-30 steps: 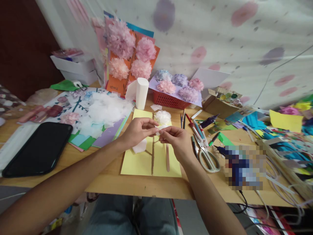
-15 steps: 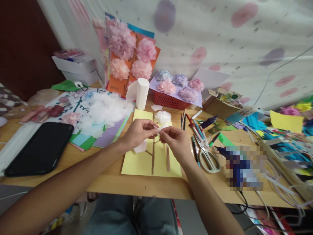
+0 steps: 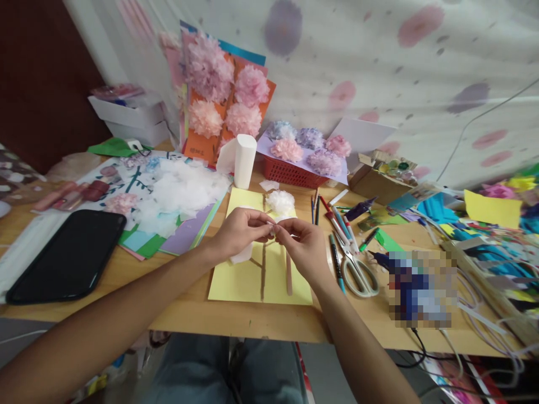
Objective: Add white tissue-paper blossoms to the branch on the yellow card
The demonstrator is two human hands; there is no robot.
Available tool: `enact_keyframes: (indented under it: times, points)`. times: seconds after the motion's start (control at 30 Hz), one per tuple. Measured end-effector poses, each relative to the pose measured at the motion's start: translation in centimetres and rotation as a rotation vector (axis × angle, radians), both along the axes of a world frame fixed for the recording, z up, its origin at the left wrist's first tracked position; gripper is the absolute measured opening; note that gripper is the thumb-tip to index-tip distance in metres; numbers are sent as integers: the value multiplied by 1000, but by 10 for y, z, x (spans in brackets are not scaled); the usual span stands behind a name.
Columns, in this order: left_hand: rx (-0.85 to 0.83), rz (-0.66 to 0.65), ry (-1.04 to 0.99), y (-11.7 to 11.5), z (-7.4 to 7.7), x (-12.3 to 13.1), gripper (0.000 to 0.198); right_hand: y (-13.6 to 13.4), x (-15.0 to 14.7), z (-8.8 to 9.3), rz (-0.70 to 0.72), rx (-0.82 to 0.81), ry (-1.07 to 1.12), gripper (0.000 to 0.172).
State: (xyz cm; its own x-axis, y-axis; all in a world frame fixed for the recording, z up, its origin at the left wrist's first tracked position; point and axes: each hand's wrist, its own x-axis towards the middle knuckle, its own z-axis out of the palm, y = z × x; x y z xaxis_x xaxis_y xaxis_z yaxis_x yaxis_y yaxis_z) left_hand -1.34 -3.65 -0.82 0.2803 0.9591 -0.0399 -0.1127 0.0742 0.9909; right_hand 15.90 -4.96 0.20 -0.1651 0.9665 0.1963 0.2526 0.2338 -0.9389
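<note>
Over a yellow sheet of card [image 3: 240, 286], my left hand [image 3: 242, 233] and my right hand [image 3: 301, 241] meet fingertip to fingertip. Both pinch a small piece of white tissue paper [image 3: 273, 225], mostly hidden by the fingers. Just beyond them a fluffy white tissue flower [image 3: 280, 202] sits on the card's upper part. A brown trunk line with a branch [image 3: 263, 278] runs down the card. Under my right hand lies a thin brown stick [image 3: 289, 275]. A white paper piece [image 3: 242, 253] shows partly below my left hand.
Scissors [image 3: 360, 275], pens [image 3: 337, 261] and a partly blurred glue gun [image 3: 381, 259] lie right. A white roll [image 3: 245, 161] stands behind the card, near a red basket [image 3: 290, 173]. White tissue pieces [image 3: 189, 185] and a black phone [image 3: 67, 255] are left.
My fingertips have shifted slightly downward and drawn closer together, and less of the white tissue shows between them. The things on the table have stayed put.
</note>
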Motion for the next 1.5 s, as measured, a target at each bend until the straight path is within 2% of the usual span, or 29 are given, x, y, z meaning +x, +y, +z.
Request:
enact_keyframes:
  times: [0.37, 0.6, 0.8, 1.03, 1.13, 1.33, 1.5]
  points:
    - [-40, -47, -84, -1, 4, -2, 30, -5, 2, -1, 4, 53, 38, 25]
    - [-80, -74, -65, 0, 1, -1, 23, 0, 7, 1, -49, 42, 49, 5]
    - [-52, -107, 8, -1, 2, -3, 33, 7, 10, -1, 90, -82, 87, 18]
    - [-4, -209, 71, -3, 2, -2, 34, 11, 12, -3, 78, -221, 229, 32]
    - [-23, -186, 81, -3, 3, -1, 31, 9, 8, -3, 41, -226, 276, 32]
    - [-42, -47, 54, -1, 2, 0, 25, 6, 4, -5, -56, -206, 321, 30]
    - [-52, -24, 38, 0, 5, -3, 20, 6, 6, -6, -57, -183, 316, 31]
